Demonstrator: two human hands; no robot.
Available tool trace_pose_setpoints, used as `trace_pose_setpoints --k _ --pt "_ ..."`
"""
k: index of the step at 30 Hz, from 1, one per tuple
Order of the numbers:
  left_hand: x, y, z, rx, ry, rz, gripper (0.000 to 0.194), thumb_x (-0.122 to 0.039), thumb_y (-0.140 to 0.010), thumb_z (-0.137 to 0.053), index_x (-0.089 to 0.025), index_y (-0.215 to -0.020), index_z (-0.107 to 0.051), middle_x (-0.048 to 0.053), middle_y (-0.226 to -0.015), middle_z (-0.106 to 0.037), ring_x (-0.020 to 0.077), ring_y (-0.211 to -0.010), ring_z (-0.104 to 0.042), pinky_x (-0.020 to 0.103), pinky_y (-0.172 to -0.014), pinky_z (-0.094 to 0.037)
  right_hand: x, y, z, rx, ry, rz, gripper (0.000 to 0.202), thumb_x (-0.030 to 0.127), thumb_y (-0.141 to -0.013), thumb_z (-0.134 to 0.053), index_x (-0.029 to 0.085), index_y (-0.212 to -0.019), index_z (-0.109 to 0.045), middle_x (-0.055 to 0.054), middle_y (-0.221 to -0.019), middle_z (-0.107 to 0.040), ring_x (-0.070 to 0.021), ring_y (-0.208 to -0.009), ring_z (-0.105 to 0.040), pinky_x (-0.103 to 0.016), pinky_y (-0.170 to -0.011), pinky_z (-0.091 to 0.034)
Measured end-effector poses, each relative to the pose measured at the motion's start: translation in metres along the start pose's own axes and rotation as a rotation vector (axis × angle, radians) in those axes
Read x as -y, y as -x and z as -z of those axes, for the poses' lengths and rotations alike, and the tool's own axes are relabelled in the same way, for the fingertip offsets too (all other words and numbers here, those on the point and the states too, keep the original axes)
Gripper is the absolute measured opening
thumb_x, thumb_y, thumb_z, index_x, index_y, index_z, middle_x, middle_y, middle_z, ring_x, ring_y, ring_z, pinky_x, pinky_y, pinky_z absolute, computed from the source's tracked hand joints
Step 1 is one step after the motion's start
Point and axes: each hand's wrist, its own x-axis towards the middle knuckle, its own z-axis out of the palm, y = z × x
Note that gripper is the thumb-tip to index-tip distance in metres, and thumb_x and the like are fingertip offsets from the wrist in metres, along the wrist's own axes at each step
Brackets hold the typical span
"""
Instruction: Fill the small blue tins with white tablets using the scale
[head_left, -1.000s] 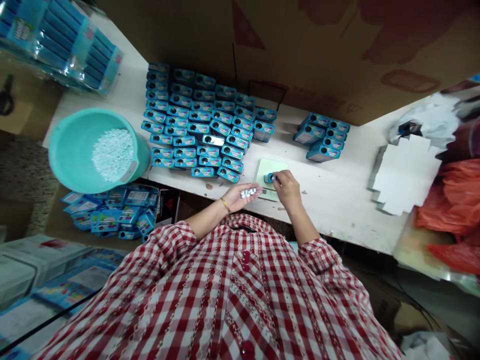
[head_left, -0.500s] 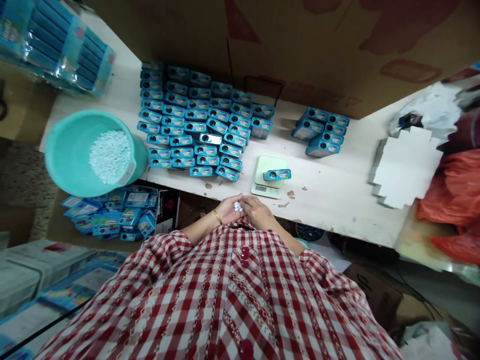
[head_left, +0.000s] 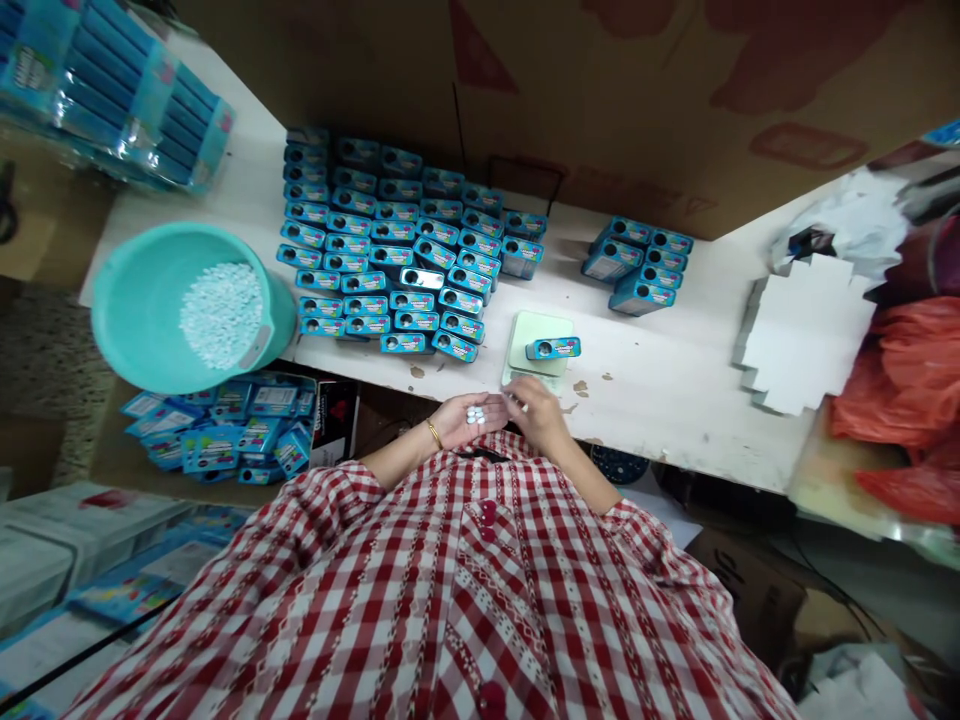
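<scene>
My left hand [head_left: 455, 422] lies palm up at the table's front edge, cupping several small white candies [head_left: 475, 414]. My right hand [head_left: 541, 412] is just right of it, raised over the front of the scale, with thumb and fingers drawn together in a pinch. Whatever is between those fingertips is too small to make out. A pale green kitchen scale [head_left: 523, 338] sits just beyond, and one blue candy tin [head_left: 553, 348] stands on its plate. Part of the scale's display side is hidden by my right hand.
Rows of blue tins [head_left: 390, 250] stand at the back left, a smaller group [head_left: 645, 265] at the right. A turquoise tub [head_left: 135, 300] holds white candies. Blue packs fill a carton [head_left: 112, 455] below. White flattened cartons [head_left: 802, 335] lie right; a big cardboard box [head_left: 600, 100] bounds the back.
My right hand has lifted off my left palm and moved right, toward the scale. The left palm is more open, showing the candies spread on it.
</scene>
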Motion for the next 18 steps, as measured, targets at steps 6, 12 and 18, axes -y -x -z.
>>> trace_pose_setpoints --k 6,12,18 --pt "-0.001 0.001 -0.005 -0.021 -0.048 0.001 0.025 -0.014 -0.084 -0.042 -0.005 -0.093 -0.063 0.018 -0.092 -0.068 0.0212 -0.091 -0.065 0.034 -0.089 -0.044 -0.043 -0.035 0.036 -0.239 -0.038 -0.172 0.014 0.023 -0.08 -0.053 0.019 -0.084 -0.065 -0.004 -0.085 -0.063 -0.013 -0.071 -0.057 -0.027 -0.064 -0.05" --pt "-0.003 0.002 -0.002 -0.022 -0.023 -0.014 0.026 -0.013 -0.085 -0.04 -0.004 -0.09 -0.064 0.018 -0.092 -0.068 0.0208 -0.089 -0.065 0.034 -0.089 -0.045 -0.058 -0.038 0.037 -0.259 0.008 -0.215 0.018 0.023 -0.08 -0.052 0.019 -0.091 -0.067 -0.006 -0.089 -0.066 -0.0149 -0.078 -0.06 -0.03 -0.071 -0.05" --pt "-0.005 0.0 -0.001 -0.02 -0.02 -0.016 0.025 -0.014 -0.084 -0.042 -0.003 -0.091 -0.064 0.018 -0.093 -0.068 0.0209 -0.089 -0.065 0.034 -0.088 -0.046 -0.061 -0.025 0.049 -0.364 -0.002 -0.223 0.021 0.027 -0.081 -0.053 0.02 -0.095 -0.066 -0.007 -0.093 -0.066 -0.0163 -0.083 -0.061 -0.031 -0.069 -0.051"
